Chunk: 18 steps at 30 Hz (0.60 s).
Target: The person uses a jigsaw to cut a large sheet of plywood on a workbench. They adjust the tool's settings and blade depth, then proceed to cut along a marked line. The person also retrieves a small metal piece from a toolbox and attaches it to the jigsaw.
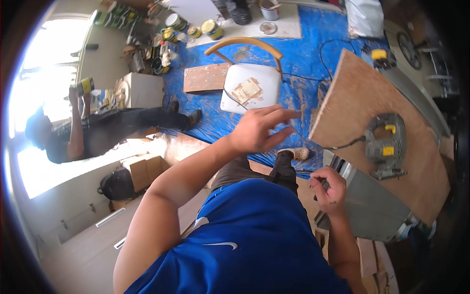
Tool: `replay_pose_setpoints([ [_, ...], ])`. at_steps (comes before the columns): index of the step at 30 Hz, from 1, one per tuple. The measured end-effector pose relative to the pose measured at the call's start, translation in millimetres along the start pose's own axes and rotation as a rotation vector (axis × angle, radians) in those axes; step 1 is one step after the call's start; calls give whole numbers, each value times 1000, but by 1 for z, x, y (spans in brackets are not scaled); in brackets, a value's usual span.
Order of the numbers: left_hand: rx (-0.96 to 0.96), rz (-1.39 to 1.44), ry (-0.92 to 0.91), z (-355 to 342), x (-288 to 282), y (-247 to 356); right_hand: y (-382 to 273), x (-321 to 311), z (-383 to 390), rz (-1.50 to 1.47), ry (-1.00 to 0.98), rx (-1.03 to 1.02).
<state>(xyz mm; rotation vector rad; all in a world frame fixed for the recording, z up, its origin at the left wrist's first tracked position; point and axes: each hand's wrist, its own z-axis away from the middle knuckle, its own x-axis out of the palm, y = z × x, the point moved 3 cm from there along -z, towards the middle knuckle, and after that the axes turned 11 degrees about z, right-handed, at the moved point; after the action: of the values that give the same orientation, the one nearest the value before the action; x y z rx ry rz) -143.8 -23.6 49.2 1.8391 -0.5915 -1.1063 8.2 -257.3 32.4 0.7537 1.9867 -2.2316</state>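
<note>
My left hand (262, 128) is in the middle, in front of the chair. Its fingers curl loosely around a thin dark power cable (304, 139), though part of the grip is hidden. The cable runs from over the chair seat, through this hand, to a grey jigsaw (387, 146) with yellow parts. That jigsaw lies on a wooden board (360, 98) at the right. My right hand (332, 191) is closed beside the board's near left edge. Something small and dark shows at its fingers, too small to name.
A white-seated chair (267, 73) with a curved wooden back stands on blue sheeting (313, 41). Beside it is a wooden panel (205, 78). Paint cans (212, 29) stand at the back. At the left, another person (98, 132) holds up a can (85, 85).
</note>
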Motion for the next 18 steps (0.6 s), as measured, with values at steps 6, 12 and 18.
replay_pose_setpoints([
  [6, -583, -245, 84, 244, -155, -110, -56, 107, -113, 156, -73, -95],
  [12, -742, -161, 36, 372, -288, -191, -55, 228, -200, 261, 98, 79],
  [18, -645, -228, 201, 367, -407, -206, -37, 337, -288, 368, 85, 92],
])
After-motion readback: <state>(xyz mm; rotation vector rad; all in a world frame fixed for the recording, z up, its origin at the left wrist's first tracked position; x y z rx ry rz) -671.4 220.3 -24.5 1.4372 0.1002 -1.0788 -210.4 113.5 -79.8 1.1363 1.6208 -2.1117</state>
